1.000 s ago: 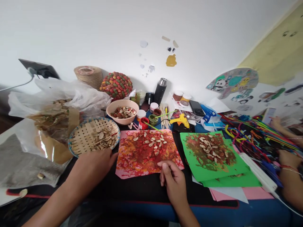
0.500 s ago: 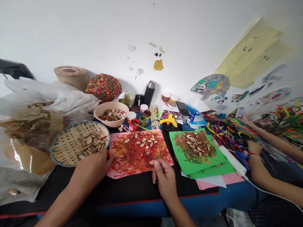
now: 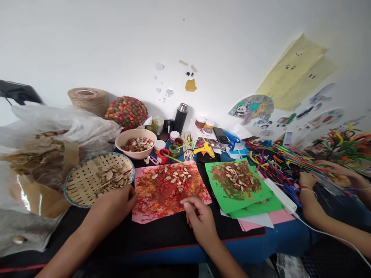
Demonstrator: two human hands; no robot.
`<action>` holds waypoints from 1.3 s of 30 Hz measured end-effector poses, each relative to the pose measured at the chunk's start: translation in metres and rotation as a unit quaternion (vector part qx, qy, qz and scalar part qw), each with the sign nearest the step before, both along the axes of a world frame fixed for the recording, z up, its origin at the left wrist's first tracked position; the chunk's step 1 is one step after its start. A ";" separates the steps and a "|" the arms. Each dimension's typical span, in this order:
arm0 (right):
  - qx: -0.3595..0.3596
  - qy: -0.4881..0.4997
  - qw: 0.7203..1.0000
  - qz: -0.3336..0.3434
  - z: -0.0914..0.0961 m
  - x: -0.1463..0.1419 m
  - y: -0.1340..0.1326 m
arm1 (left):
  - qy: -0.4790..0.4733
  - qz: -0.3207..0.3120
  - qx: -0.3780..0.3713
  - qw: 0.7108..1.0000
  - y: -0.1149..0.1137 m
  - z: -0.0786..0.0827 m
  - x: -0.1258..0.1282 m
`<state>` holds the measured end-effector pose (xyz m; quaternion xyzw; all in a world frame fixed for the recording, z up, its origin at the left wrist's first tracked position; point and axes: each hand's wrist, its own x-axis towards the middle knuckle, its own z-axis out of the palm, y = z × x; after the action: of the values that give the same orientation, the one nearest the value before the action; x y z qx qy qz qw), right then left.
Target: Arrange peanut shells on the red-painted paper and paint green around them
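Resting palm-down, your left hand (image 3: 111, 204) sits at the near right rim of the woven basket (image 3: 87, 181), fingers loosely curled toward the seeds (image 3: 113, 178) in it, thumb side touching the left edge of the painted pink sheet (image 3: 169, 189). Grip here is relaxed, nothing held that shows. Forearm runs in from the near left corner, low over the black mat (image 3: 162, 235) on the tabletop.

Your right hand (image 3: 199, 222) lies at the near edge of that sheet, knuckles up, fingers folded under, thumb and forefinger pinched together at the paper's edge. Can't tell whether the grip has a seed in it or just the paper. Wrist straight, forearm coming from near centre.

The sheet lies flat between both hands, smeared red and orange, pale seeds scattered over its far half. Green sheet (image 3: 237, 183) with more seeds lies just right of it. Pink bowl (image 3: 136, 143) of seeds stands beyond the basket, yellow glue gun (image 3: 204, 149) further right. Another person's hands (image 3: 308, 181) work among pipe cleaners (image 3: 278, 156) at far right.
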<state>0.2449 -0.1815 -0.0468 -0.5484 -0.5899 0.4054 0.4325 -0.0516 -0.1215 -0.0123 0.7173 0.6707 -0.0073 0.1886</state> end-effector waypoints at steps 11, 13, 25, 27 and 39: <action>0.078 -0.305 0.940 0.129 0.011 0.016 -0.008 | -0.055 -0.021 0.013 0.998 0.006 0.016 -0.005; 0.071 -0.328 0.932 0.138 0.007 0.015 -0.008 | -0.079 -0.023 0.022 0.996 0.008 0.019 -0.005; 0.067 -0.304 0.945 0.102 -0.003 0.011 -0.006 | -0.400 0.079 -0.105 0.907 0.048 0.028 0.000; 0.069 -0.295 0.947 0.107 -0.003 0.010 -0.006 | -0.407 0.084 -0.090 0.905 0.055 0.025 0.001; 0.071 -0.202 0.974 0.079 -0.001 0.013 -0.008 | -0.343 -0.067 -0.011 0.937 0.090 0.023 0.008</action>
<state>0.2579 -0.1893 -0.0476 -0.5384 -0.7339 0.2764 0.3084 -0.0434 -0.0316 0.0105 0.7177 0.5156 0.2190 0.4136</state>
